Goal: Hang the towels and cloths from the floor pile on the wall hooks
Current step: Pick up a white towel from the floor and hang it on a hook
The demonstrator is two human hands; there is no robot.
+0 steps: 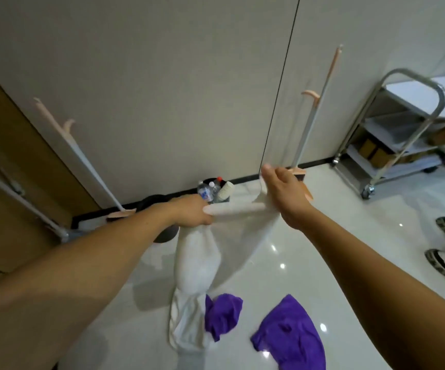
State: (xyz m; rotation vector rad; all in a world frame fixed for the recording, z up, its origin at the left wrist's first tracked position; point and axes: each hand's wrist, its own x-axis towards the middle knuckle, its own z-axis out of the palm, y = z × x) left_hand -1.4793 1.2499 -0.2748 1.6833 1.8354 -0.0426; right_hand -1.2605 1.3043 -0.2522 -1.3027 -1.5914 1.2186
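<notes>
One white towel is shown held up between both hands in front of the pale wall panel. Its lower end trails onto the glossy white floor at the near side.

The left hand is closed round a bunched part of the towel, with the fingers curled about the fabric. The towel's upper edge is gripped by the right hand at the thumb side. The fingers there are turned away from the camera, so their exact curl cannot be told.

Two crumpled cloths lie on the near floor. The smaller purple cloth touches the towel's trailing end, and the larger purple cloth lies just to its right.

Two hooks are visible on the wall, the left peach wall hook and the right peach wall hook. No fabric is seen on either.

A dark bin of plastic bottles stands against the far skirting, and a steel trolley stands at the far right.

Progress is judged to be early. Nothing is seen hung. The towel has been lifted from the pile but not yet placed on a hook, and both purple cloths are left to be picked up.
</notes>
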